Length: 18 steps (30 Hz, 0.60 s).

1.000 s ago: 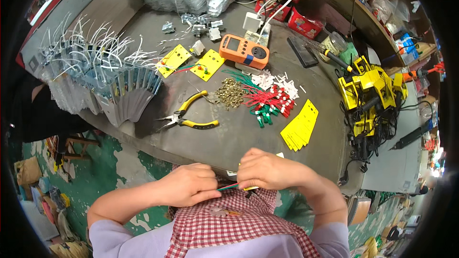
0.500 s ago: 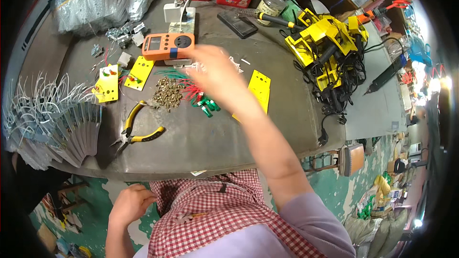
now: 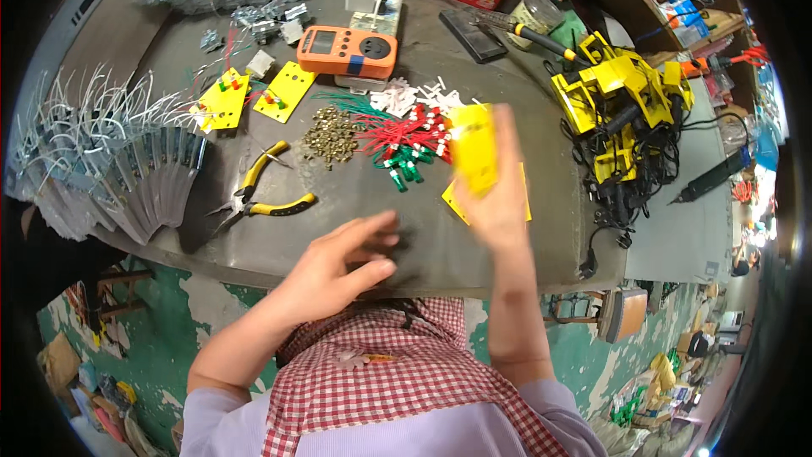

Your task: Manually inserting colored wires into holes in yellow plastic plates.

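Note:
My right hand grips a yellow plate with holes, raised and blurred by motion, at the right of the small parts. Beneath that hand another yellow plate lies on the table, mostly covered. My left hand hovers over the table's front edge, fingers apart, holding nothing. Between and beyond the hands are red-wired pieces, green-capped indicator lights, small brass nuts and white plastic bits. Two yellow plates with small lights fitted lie farther left.
Yellow-handled pliers lie open at the front left, beside a fan of grey wired strips. An orange multimeter rests behind the parts near a power strip. Yellow brackets with black cables are heaped at the right, near a black phone-like slab.
My right hand has moved right and nearer from beside the multimeter, and now holds a yellow plate. My left hand has risen from beside the apron to above the table, fingers spreading.

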Motion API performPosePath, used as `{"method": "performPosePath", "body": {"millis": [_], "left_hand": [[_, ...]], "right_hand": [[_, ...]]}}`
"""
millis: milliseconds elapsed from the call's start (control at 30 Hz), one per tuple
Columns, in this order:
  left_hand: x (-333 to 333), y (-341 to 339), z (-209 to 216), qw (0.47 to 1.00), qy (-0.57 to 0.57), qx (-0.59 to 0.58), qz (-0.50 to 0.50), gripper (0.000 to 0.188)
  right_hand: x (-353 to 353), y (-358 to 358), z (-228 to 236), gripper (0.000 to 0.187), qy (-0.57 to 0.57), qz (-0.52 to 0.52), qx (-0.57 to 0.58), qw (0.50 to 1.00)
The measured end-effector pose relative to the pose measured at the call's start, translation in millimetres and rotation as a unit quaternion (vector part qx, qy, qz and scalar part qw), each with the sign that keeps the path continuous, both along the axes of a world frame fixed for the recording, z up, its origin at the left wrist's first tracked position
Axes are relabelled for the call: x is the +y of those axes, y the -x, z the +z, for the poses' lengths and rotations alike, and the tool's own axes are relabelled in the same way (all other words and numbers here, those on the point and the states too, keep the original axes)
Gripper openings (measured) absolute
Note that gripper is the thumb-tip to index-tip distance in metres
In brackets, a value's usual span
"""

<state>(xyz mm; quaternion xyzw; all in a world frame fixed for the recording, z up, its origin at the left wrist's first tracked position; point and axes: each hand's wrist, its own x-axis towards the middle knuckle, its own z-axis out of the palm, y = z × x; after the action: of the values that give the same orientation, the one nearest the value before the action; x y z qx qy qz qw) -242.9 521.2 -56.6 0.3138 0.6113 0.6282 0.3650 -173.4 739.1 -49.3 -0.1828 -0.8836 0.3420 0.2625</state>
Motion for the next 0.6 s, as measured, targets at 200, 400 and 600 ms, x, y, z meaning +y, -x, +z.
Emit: {"method": "performPosePath", "body": {"millis": [200, 400, 600], "left_hand": [[1, 13, -35, 0.947, -0.046, -0.285, 0.143, 0.024], [-12, 11, -37, 0.956, -0.012, -0.261, 0.131, 0.026], [-18, 11, -28, 0.965, -0.023, -0.23, 0.124, 0.029]], "right_hand": [[-42, 11, -23, 0.036, -0.016, 0.255, 0.011, 0.967], [-19, 22, -44, 0.028, -0.05, 0.037, -0.097, 0.993], [-23, 14, -38, 0.037, -0.158, 0.027, -0.156, 0.975]]}}
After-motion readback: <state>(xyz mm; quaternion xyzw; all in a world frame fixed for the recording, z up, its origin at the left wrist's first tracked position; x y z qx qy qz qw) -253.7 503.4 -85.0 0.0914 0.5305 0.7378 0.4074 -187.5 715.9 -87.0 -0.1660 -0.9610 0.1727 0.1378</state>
